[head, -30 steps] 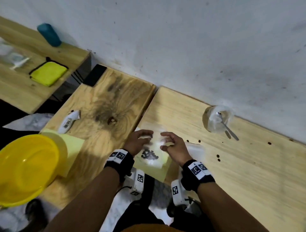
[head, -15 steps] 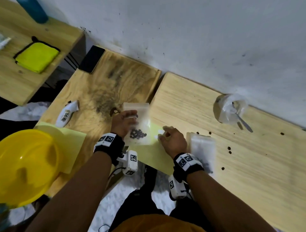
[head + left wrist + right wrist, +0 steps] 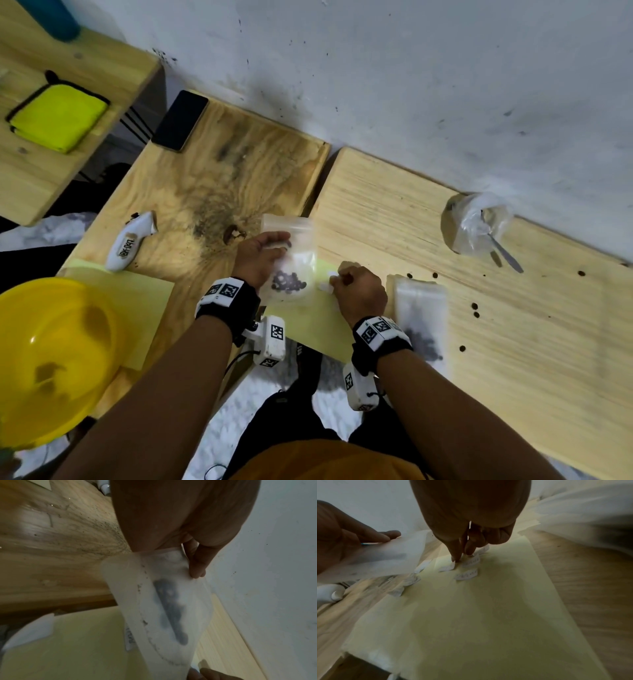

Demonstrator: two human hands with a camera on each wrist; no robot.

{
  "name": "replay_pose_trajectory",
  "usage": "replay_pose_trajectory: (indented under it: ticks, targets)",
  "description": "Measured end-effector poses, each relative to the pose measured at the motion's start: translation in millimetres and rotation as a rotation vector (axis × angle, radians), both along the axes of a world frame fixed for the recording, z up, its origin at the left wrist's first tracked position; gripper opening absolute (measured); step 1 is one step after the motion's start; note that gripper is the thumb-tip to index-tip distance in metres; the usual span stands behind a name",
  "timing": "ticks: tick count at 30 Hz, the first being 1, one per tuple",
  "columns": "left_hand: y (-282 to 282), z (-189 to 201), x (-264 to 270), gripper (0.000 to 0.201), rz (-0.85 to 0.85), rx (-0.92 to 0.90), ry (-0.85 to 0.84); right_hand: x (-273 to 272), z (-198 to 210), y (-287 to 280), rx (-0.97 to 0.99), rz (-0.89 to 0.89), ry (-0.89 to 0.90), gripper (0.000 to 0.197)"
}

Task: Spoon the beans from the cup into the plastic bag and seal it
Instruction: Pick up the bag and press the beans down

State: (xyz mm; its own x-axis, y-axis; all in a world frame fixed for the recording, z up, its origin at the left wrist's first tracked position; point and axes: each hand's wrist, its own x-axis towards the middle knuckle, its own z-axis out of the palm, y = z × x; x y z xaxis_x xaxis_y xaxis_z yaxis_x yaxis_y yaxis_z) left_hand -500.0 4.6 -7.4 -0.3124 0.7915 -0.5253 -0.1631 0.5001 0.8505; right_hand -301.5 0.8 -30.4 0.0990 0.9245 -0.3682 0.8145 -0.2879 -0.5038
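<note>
A clear zip plastic bag [image 3: 289, 240] with dark beans [image 3: 288, 282] at its bottom hangs over the seam of two wooden tables. My left hand [image 3: 279, 245] grips its upper part, thumb on one face [image 3: 197, 568]. My right hand [image 3: 337, 279] is curled beside the bag, and its fingertips [image 3: 456, 559] pinch at a small white label [image 3: 447, 567] on a pale yellow sheet [image 3: 471, 615]. The cup [image 3: 474, 226], wrapped in clear plastic, stands far right by the wall with the spoon [image 3: 503, 251] in it.
A stack of empty bags [image 3: 419, 308] lies right of my right hand. Loose beans [image 3: 475, 306] dot the right table. A yellow bowl [image 3: 44, 356], a white handheld device [image 3: 132, 241] and a phone [image 3: 180, 120] are on the left table. Several more labels [image 3: 467, 574] sit on the sheet.
A second ago both hands held the bag's top. My right hand has let go and dropped to the labels on the yellow sheet; my left hand has carried the bag slightly left.
</note>
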Motion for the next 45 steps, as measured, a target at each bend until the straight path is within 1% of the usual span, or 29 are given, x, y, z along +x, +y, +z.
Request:
replay_pose_trajectory:
  ticks: [6,7,9,11,15,17,19,21,23,25,28,31,35,38,41,43,45]
  targets:
    - [1,0,7,0.03,-0.024,-0.014,0.008,2,2,9,-0.095,-0.062,0.165,0.004]
    - [2,1,9,0.03,-0.025,-0.018,0.014,3,3,10,-0.108,-0.065,0.201,0.006]
    - [4,2,11,0.031,-0.024,-0.02,0.026,4,3,13,-0.12,-0.068,0.292,0.019]
    - [5,2,13,0.032,-0.021,-0.021,0.034,4,7,16,-0.126,-0.104,0.4,0.026]
    - [5,5,16,0.034,-0.013,0.004,0.062,13,23,25,-0.115,-0.256,0.658,0.022]
    - [7,11,21,0.034,-0.025,0.03,0.089,21,39,32,-0.096,-0.317,0.742,0.022]
    - [11,17,32,0.033,-0.043,0.056,0.091,28,56,41,-0.094,-0.325,0.781,0.016]
    - [15,23,46,0.032,-0.076,0.084,0.09,35,72,48,-0.099,-0.281,0.816,0.015]
    - [18,28,61,0.029,-0.13,0.125,0.103,40,85,54,-0.114,-0.218,0.816,0.015]
    - [21,31,74,0.026,-0.191,0.172,0.102,44,91,59,-0.12,-0.156,0.758,0.015]
    - [25,38,98,0.024,-0.229,0.197,0.053,54,95,61,-0.076,-0.135,0.685,0.019]
    - [28,44,119,0.021,-0.232,0.233,0.038,68,94,61,-0.029,-0.181,0.622,0.024]
    - [30,49,143,0.014,-0.254,0.253,0.098,88,93,59,0.042,-0.232,0.554,0.03]
    - [32,49,162,0.019,-0.228,0.252,0.132,105,95,56,0.081,-0.224,0.489,0.031]
    - [35,50,178,0.02,-0.218,0.255,0.133,123,95,49,0.217,-0.263,0.392,0.034]
    - [37,53,189,0.016,-0.221,0.273,0.112,136,95,45,0.248,-0.315,0.399,0.043]
    - [38,55,200,0.016,-0.226,0.283,0.093,146,92,44,0.195,-0.376,0.484,0.046]
